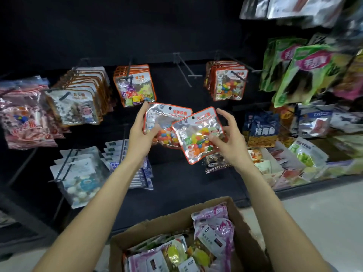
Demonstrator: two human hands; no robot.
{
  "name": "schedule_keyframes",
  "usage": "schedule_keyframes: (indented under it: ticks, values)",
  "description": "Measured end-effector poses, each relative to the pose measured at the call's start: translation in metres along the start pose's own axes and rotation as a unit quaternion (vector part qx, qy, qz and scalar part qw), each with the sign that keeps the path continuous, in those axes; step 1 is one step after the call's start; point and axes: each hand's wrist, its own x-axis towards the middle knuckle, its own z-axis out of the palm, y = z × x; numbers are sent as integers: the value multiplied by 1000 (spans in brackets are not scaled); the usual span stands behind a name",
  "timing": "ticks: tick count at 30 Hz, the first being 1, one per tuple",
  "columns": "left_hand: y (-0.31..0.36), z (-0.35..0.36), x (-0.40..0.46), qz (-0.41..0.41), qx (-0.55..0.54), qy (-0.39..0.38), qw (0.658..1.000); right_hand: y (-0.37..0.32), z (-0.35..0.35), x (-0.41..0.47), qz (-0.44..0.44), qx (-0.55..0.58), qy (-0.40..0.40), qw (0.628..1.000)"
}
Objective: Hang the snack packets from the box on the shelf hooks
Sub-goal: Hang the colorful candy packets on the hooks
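Note:
My left hand (pixel 140 132) grips a clear, orange-edged packet of coloured jelly beans (pixel 167 118) by its left side. In front of it my right hand (pixel 227 138) pinches a second, matching packet (pixel 196 134) at its right edge, tilted, with the other fingers spread. Both packets are held below a bare black shelf hook (pixel 188 73). Matching jelly bean packets (pixel 227 85) hang on the hook to the right. The open cardboard box (pixel 222 205) stands on the floor between my forearms, with several snack packets (pixel 212 232) inside.
Orange-edged candy packets (pixel 135 87) and others (pixel 78 99) hang at left, pink packets (pixel 25 114) at far left, white ones (pixel 82 179) lower down. Green bags (pixel 300 71) hang at right above a heap of mixed snacks (pixel 302 154). Pale floor lies at right.

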Motion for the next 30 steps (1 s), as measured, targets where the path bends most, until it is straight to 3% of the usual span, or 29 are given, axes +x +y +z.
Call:
schedule_keyframes:
  ticks: [5, 9, 15, 20, 24, 30]
  values:
    - [2, -6, 2, 78, 121, -3, 990, 6, -10, -1, -45, -53, 13, 998]
    - [3, 21, 18, 110, 306, -12, 945, 11, -22, 7, -29, -56, 37, 997]
    - [17, 110, 46, 102, 383, -40, 917, 27, -57, 51, 15, -44, 106, 993]
    - [20, 157, 67, 162, 410, -51, 896, 49, -90, 92, 40, -37, 169, 984]
    - [16, 177, 76, 215, 449, -56, 866, 63, -99, 113, 47, -48, 148, 987]
    - [12, 177, 91, 210, 512, -142, 821, 78, -103, 118, 30, -72, 107, 991]
